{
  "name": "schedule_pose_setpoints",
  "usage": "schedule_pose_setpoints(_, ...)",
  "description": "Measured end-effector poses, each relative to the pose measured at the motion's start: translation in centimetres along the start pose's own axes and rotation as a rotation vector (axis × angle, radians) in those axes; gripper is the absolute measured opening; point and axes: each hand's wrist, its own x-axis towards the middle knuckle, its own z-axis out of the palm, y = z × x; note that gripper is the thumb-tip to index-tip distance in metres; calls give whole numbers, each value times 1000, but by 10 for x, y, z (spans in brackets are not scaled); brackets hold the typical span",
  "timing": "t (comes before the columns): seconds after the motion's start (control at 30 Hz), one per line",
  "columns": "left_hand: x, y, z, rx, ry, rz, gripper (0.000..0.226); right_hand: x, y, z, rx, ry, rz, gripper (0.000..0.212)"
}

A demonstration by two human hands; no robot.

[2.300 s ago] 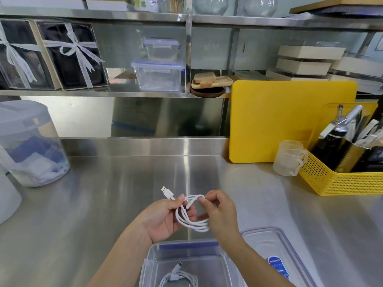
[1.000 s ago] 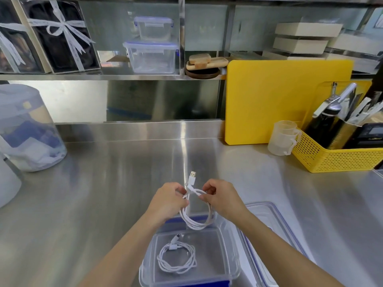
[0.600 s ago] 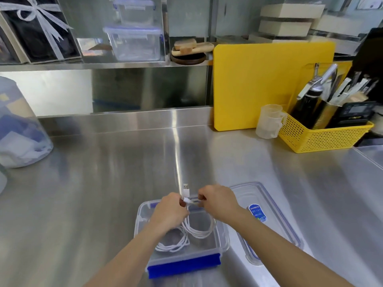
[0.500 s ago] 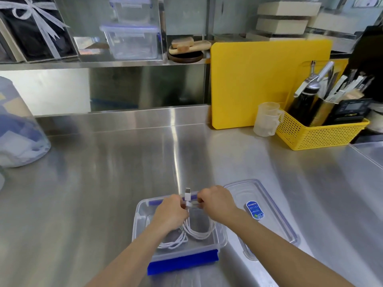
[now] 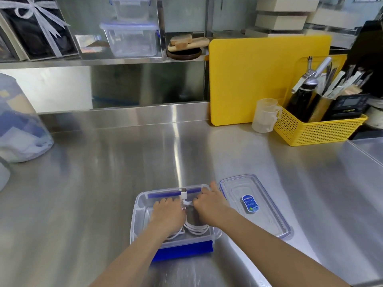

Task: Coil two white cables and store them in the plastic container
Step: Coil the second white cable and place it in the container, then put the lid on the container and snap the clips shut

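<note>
A clear plastic container (image 5: 138,214) with blue clips sits on the steel counter in front of me. Both hands are down inside it. My left hand (image 5: 166,213) and my right hand (image 5: 208,206) pinch a coiled white cable (image 5: 195,228) between them. Its USB plug (image 5: 183,193) sticks up by the far rim and its loops hang onto the container floor. A second white coil (image 5: 176,234) lies under my left wrist, mostly hidden.
The container's clear lid (image 5: 255,204) lies flat just to the right. A yellow cutting board (image 5: 267,79), a measuring cup (image 5: 265,116) and a yellow basket (image 5: 317,129) of utensils stand at the back right. A large clear tub (image 5: 18,123) stands at the left.
My hands have carried the coiled cable from above the counter down into the container, beside the first coil. My view has tilted down.
</note>
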Motion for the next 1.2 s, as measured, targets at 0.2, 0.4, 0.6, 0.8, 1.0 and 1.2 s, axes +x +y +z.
schedule_pose_setpoints(0.2,1,-7,-39,-73,-160,-40,40,-6,24,-7,408,283,14,21)
schedule_pose_setpoints(0.4,2,42,-73,-182,199,43,35,-25,55,-9,527,491,130,22)
schedule_pose_setpoints(0.6,26,104,-51,66,128,178,82,-65,94,15,574,378,427,47)
schedule_pose_setpoints(0.8,44,143,-25,238,-278,132,75,-96,113,52,800,41,771,75)
schedule_pose_setpoints(1.0,42,173,-16,-198,-446,11,58,-93,104,61,1091,-171,825,80)
schedule_pose_setpoints(1.2,53,157,-27,-942,-215,-253,40,-84,123,53,1498,45,1000,77)
